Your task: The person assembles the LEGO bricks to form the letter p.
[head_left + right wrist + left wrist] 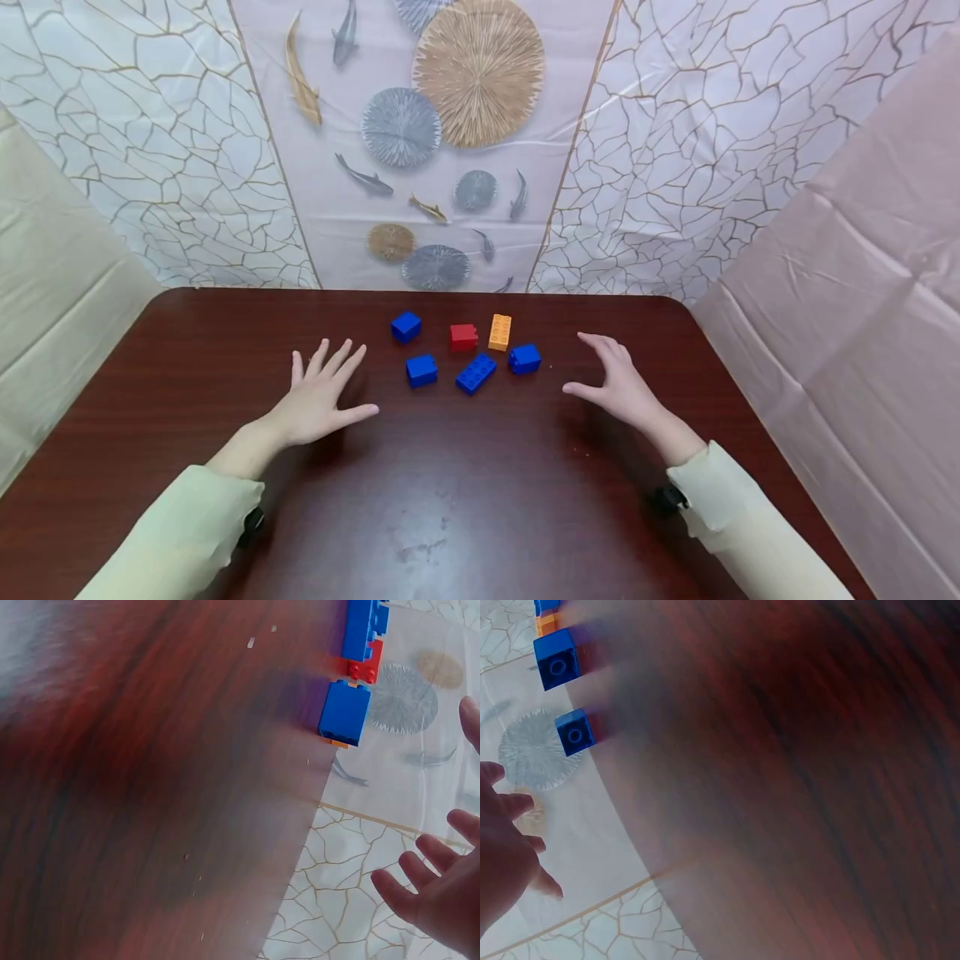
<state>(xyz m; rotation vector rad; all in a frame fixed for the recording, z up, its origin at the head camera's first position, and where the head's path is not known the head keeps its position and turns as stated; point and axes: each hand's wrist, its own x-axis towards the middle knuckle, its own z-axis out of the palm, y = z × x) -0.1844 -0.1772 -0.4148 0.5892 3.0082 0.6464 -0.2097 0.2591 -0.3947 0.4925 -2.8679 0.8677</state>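
Toy building bricks lie grouped on the dark table: a red brick (463,337), an orange brick (500,332) and several blue ones. One blue brick (406,327) is at the back left, another (422,371) in front of it. A longer blue brick (476,374) lies at an angle with its studs up, and a further blue brick (525,358) is at the right. My left hand (318,400), fingers spread, hovers left of the group, touching no brick. On the other side my right hand (618,383) hangs with thumb and fingers apart, nearest the right blue brick.
The dark wooden table (450,500) has rounded far corners. Behind it hangs a patterned cloth (480,200), with pale cloth walls (847,250) at both sides. Small pale specks lie on the tabletop near the right hand.
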